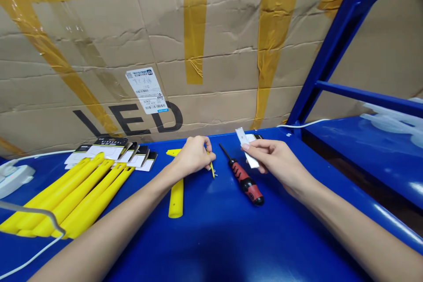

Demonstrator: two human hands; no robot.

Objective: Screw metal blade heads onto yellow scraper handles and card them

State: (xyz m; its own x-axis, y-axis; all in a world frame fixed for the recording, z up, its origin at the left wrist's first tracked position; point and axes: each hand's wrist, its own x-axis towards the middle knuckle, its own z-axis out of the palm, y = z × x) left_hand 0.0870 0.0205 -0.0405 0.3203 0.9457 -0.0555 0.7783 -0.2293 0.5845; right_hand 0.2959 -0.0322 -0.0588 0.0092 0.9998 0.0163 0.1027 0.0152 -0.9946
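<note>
Backing the blue table (231,251), a taped cardboard box (228,53) marked LED runs out of view above. The left hand (194,154) hides the middle of a yellow plastic tool (176,202); its fingers pinch a thin yellow piece (212,170), partly covered. The right hand (272,154) clasps a flat pale strip (243,138) between its fingers, beside a red-and-black screwdriver (246,181).

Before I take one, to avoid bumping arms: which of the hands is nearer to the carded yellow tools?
Left. The left hand is apart from the carded yellow tools, to their right, pinching a small yellow piece; the right hand is farther right, beyond the screwdriver.
</note>
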